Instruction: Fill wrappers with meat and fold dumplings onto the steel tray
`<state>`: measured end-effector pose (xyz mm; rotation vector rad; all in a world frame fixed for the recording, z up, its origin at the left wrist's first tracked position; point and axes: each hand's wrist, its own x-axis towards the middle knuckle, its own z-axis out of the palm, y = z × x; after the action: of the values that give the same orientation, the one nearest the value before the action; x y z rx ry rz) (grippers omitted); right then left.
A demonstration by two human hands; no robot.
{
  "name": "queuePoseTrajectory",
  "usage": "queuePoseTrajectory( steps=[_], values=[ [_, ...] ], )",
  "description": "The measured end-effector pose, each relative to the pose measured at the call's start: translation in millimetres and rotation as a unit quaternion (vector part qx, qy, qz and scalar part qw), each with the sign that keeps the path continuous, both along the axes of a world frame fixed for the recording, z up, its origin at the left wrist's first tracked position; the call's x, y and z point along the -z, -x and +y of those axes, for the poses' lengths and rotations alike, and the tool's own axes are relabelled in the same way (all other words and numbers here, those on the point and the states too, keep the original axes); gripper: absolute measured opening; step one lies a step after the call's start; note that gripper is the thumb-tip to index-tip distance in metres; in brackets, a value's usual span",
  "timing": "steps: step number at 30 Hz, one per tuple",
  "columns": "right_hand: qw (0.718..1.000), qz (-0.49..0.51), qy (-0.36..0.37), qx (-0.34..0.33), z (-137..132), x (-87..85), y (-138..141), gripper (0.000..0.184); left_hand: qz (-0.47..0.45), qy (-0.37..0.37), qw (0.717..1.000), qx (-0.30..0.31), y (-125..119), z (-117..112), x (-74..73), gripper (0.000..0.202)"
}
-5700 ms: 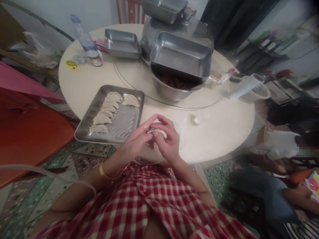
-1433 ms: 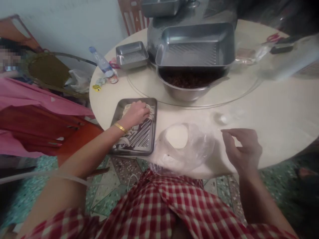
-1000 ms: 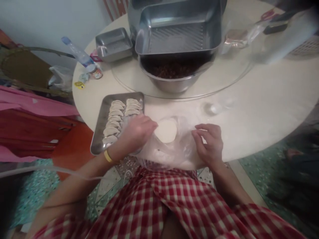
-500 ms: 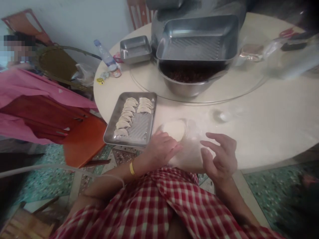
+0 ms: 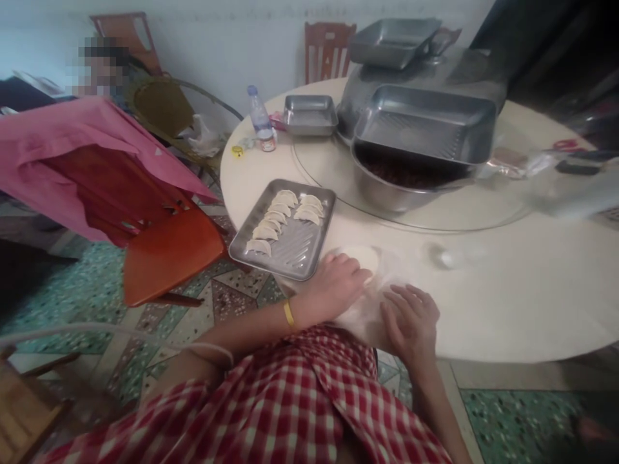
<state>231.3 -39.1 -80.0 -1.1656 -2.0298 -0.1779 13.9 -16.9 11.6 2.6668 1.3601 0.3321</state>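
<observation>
A pale round dumpling wrapper, perhaps the top one of a stack, lies on clear plastic at the table's near edge. My left hand is over its near side, fingers curled and pinching at its edge; how many layers they grip is hidden. Just to the right, my right hand holds nothing, its fingers bent and apart, the tips low at the plastic. Left of both hands, a metal tray bears folded dumplings in two rows.
A metal bowl of dark filling stands on the glass turntable, an empty deep tray across its top. A small clear-and-white object sits right of the wrapper. Behind are a small tray, bottle and jar. A red chair stands left.
The view has swung left and up, so the table sits further right and lower. My right hand has come down closer to the left one; the left stays at the wrapper.
</observation>
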Motion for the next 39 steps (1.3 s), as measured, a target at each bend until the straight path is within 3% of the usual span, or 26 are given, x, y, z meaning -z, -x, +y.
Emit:
queuePoseTrajectory(
  steps=[5,10,17,20,28,39],
  values=[
    [0.997,-0.068,-0.038,0.014,4.1,12.7,-4.8,0.016,-0.004,-0.002,1.000,-0.003,0.0,6.5,5.2,0.017],
    [0.994,-0.095,-0.046,0.011,1.7,13.4,-1.6,0.010,-0.003,-0.001,1.000,-0.023,2.2,13.1,7.0,0.018],
    [0.997,0.034,0.033,0.056,-8.4,-8.2,11.9,0.011,0.008,0.031,0.999,-0.010,8.7,21.6,3.4,0.022],
    [0.995,0.070,0.034,0.059,-5.8,-18.4,18.6,0.011,-0.006,0.028,1.000,-0.009,12.1,28.0,4.3,0.019],
    [0.995,0.083,0.040,0.034,8.9,-25.3,28.5,0.012,-0.025,0.056,0.998,0.015,13.2,40.3,0.5,0.020],
    [0.992,0.065,0.106,-0.004,35.7,-31.9,38.4,0.019,-0.083,0.072,0.994,0.025,16.7,47.2,0.8,0.026]
  ],
)
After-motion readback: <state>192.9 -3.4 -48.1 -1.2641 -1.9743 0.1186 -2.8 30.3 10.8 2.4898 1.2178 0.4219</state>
